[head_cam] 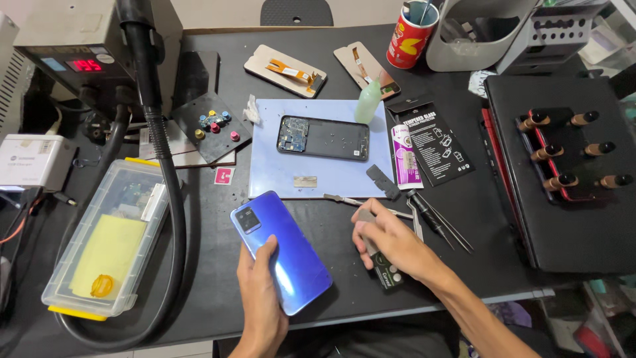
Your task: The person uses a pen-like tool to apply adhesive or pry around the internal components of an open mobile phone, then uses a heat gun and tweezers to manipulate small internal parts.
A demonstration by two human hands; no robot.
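Note:
My left hand [260, 292] holds a shiny blue phone back cover [281, 250] with a camera block at its upper left, low over the dark table near the front edge. To its right, my right hand [391, 244] is closed on a small black tool [384, 270] that lies under the palm on the table. Tweezers [434, 222] and thin metal picks lie just beyond that hand. Farther back, an opened phone [322, 138] with its board exposed rests on a pale blue mat [271, 179].
A clear plastic box [99, 245] and a thick black hose [173, 219] occupy the left. Two screen panels [285, 69], a green bottle [368, 101], a red cup [411, 33] and a black packet [437, 142] lie at the back. A black press with knobs [570, 152] fills the right.

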